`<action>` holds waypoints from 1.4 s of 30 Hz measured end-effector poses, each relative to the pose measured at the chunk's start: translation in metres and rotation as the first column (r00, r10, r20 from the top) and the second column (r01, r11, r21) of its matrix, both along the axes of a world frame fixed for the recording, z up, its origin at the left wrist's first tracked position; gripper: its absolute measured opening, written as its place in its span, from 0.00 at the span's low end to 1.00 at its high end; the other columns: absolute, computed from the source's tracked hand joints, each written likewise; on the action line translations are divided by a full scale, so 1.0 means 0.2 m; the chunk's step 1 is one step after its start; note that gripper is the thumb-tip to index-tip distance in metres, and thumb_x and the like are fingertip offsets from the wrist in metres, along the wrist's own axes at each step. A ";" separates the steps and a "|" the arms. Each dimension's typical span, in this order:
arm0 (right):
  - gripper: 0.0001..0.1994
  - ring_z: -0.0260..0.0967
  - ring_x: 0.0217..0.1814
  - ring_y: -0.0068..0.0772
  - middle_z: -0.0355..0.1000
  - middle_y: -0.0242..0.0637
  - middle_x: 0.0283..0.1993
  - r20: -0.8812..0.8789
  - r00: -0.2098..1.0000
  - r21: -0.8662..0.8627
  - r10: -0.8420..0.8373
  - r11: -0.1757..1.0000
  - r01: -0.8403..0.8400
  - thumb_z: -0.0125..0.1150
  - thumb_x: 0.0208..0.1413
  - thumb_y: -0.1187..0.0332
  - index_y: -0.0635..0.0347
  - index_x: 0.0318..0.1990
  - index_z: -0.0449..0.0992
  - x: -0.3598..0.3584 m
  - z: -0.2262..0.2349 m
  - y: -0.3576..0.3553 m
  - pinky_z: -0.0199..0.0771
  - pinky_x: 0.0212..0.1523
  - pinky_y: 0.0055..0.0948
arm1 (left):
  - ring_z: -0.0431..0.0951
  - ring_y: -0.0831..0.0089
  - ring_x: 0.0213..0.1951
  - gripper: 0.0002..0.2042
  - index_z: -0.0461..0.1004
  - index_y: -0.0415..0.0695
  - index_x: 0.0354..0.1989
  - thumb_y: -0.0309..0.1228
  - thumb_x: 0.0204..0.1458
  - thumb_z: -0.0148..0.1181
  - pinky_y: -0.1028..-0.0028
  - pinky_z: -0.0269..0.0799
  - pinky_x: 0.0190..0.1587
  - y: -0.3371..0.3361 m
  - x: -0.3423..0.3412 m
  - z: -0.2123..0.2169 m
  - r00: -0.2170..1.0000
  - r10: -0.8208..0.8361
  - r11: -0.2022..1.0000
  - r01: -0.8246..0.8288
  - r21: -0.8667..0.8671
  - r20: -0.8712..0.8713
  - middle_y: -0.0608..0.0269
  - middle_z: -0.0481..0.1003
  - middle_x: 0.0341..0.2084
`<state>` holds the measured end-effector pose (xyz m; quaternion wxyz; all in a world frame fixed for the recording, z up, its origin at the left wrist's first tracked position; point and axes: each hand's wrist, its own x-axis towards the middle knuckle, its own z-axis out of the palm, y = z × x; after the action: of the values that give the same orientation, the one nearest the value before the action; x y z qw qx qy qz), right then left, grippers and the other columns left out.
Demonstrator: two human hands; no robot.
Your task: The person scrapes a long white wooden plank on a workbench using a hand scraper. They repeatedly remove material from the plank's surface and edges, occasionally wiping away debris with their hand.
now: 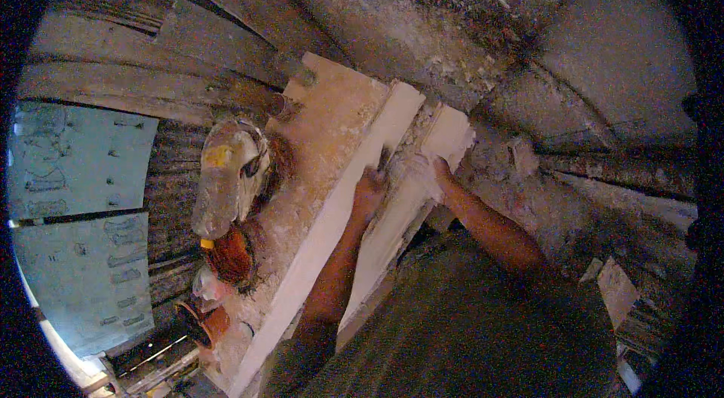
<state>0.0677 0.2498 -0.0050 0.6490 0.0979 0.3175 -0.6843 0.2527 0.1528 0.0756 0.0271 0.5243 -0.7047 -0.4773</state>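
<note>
**Two hands at a pale moulding**

Nearest the torso, the right hand (445, 179) rests on the pale moulding (383, 240), fingers obscured. The left hand (368, 193) curls loosely beside a straight pale board's (320, 243) inner edge; whether either grips anything, I cannot tell. Beyond, dusty worktop (335, 119) leaves open room. Along its far side: clear bottle (217, 206), contents indistinct; orange-brown pot (219, 324), interior dark.

So we've got rough wooden boards (105, 85) along the left side, with two pale blue-green sheets of drawings (79, 172) up against them. It's pretty dim in here, honestly, though we get a bright strip of light (59, 347) at lower left. Our grey floor (422, 44)'s dusty and littered with scraps (483, 10).
</note>
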 end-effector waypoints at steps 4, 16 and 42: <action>0.25 0.69 0.58 0.44 0.70 0.43 0.58 0.061 0.997 -0.049 -0.038 0.998 0.041 0.43 0.65 0.51 0.61 0.60 0.67 0.02 0.05 -0.04 0.69 0.60 0.44 | 0.79 0.45 0.42 0.23 0.67 0.33 0.54 0.39 0.57 0.55 0.59 0.73 0.45 -0.16 -0.37 -0.15 0.955 -0.021 0.996 -0.005 -0.089 -0.297 0.38 0.77 0.39; 0.26 0.66 0.62 0.44 0.69 0.43 0.59 -0.130 0.991 -0.001 -0.038 0.999 0.039 0.44 0.65 0.49 0.60 0.60 0.65 -0.14 0.13 0.04 0.65 0.62 0.44 | 0.78 0.45 0.38 0.17 0.70 0.36 0.47 0.31 0.50 0.54 0.55 0.73 0.42 -0.40 -0.75 -0.44 0.939 -0.098 0.972 0.018 -0.236 -0.330 0.44 0.78 0.33; 0.22 0.73 0.42 0.43 0.73 0.47 0.49 -0.946 -0.275 0.269 0.170 0.886 -0.378 0.57 0.60 0.63 0.60 0.60 0.64 -0.48 0.45 -0.24 0.74 0.43 0.41 | 0.68 0.47 0.51 0.20 0.70 0.43 0.52 0.31 0.50 0.63 0.55 0.59 0.59 0.47 -0.11 -0.13 0.753 0.323 0.747 -0.574 -0.334 -0.573 0.49 0.68 0.51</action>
<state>-0.0278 0.2013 0.0843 0.3089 -0.5818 0.6622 -0.3571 0.2310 0.2464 0.0491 0.4508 0.5229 -0.6190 -0.3744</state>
